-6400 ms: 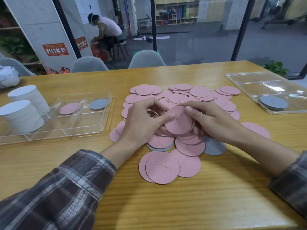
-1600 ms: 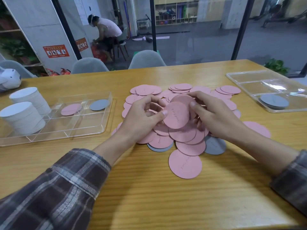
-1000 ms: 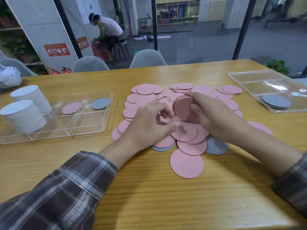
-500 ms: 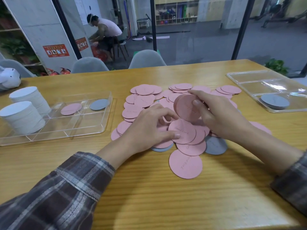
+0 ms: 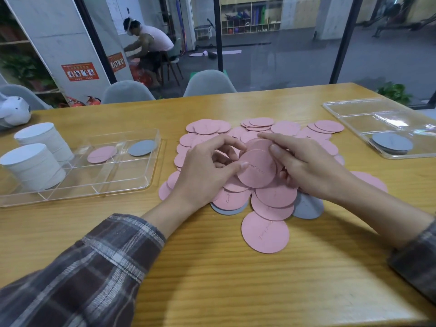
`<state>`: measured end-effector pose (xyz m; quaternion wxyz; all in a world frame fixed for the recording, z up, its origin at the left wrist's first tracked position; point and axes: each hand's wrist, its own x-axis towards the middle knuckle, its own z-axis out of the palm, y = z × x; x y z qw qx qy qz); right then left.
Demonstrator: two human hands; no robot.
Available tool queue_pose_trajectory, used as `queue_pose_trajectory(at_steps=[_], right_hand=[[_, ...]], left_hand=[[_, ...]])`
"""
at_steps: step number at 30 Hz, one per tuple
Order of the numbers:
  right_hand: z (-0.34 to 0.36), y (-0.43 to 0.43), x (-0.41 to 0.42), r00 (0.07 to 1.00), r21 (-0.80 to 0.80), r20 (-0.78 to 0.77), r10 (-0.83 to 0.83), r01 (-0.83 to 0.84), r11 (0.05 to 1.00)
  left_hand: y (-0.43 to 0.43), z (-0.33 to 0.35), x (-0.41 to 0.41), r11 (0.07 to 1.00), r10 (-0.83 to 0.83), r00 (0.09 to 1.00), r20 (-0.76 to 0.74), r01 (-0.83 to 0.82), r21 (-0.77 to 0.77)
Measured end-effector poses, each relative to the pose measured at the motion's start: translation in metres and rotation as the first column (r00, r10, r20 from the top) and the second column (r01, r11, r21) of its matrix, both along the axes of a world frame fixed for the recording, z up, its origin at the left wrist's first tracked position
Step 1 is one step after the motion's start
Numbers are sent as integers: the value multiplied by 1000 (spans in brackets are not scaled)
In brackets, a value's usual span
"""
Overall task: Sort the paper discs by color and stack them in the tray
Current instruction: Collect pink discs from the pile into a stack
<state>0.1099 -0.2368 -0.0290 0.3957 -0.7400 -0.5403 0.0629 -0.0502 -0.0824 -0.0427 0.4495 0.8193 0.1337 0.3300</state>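
A plaid sleeve [image 5: 94, 267] lies nearest on the worktop [image 5: 212, 291]. Beyond it a lone disc [image 5: 265, 232] rests flat at 6 o'clock of the pile [image 5: 271, 197], overlapped by it. Two grey discs [image 5: 308, 206] peek from under the pile's near edge, at 5 and 7 o'clock. Above the pile's middle both hands pinch a pink stack [image 5: 257, 168], tilted toward the camera. The left hand [image 5: 205, 175] has its thumb on the stack's 9 o'clock rim with its fingers curled behind. The right hand [image 5: 306, 168] has its thumb on the face at 3 o'clock and its fingers over the top. At 9 o'clock of the pile sits the left tray [image 5: 132, 185], holding a pink disc [image 5: 102, 154], a grey disc [image 5: 141, 147] and two white stacks [image 5: 35, 171] in separate compartments. At 2 o'clock the right tray [image 5: 354, 119] holds a grey stack [image 5: 391, 143]. More pink discs spread to the pile's 12 o'clock side.
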Motion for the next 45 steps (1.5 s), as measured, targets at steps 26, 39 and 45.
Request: queue_pose_trajectory(at_steps=[26,39,45], right_hand=[[-4,4,15,923,-134,374,-88,147,980],[1,1,6,993,48,-28,-115,116,992],[1,5,-3,949,13,-311,-56,64,998]], left_hand=[[-10,-14,8,912,19,950,-311,111,396],[-5,-2,5,998,58,993,-99,-59,-11],[-11,2,4,979,77,992,-102,-94,-182]])
